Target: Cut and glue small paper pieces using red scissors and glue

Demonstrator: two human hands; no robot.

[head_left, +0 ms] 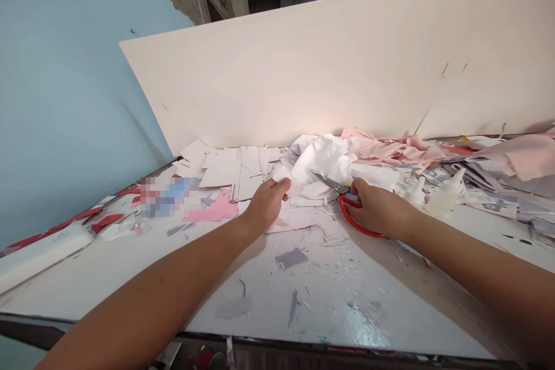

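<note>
the right hand (379,208) is gripping a pair of scissors (342,189), its fingers closed around the red handles, while the left hand (269,202) is pinching a pale white piece (282,174) between thumb and fingertips. the scissors are lying to the right of that pinch, apart from it, their long axis running slantwise, with the handles on the near right and the tips pointing left and away, toward the white piece. whether the blades are standing parted or together is not showing clearly enough to tell. the right hand is holding the tool outright, and the left is the nearer one to the white piece; whether that piece is joining the rumpled white cloth (321,157) just behind it cannot be told

beyond the cloth, an upright board (303,69) is closing off the far side of the table (321,306). pink cloth (392,150) is bunching behind the right hand, and a nozzle bottle (446,195) is standing beside the right wrist, so the right side is looking tight. cut card pieces (223,167) are lying to the left of the left hand. the easier room seems to be lying on the near side, between the forearms, where a grey scrap (291,259) is resting flat before the table's front edge
</note>
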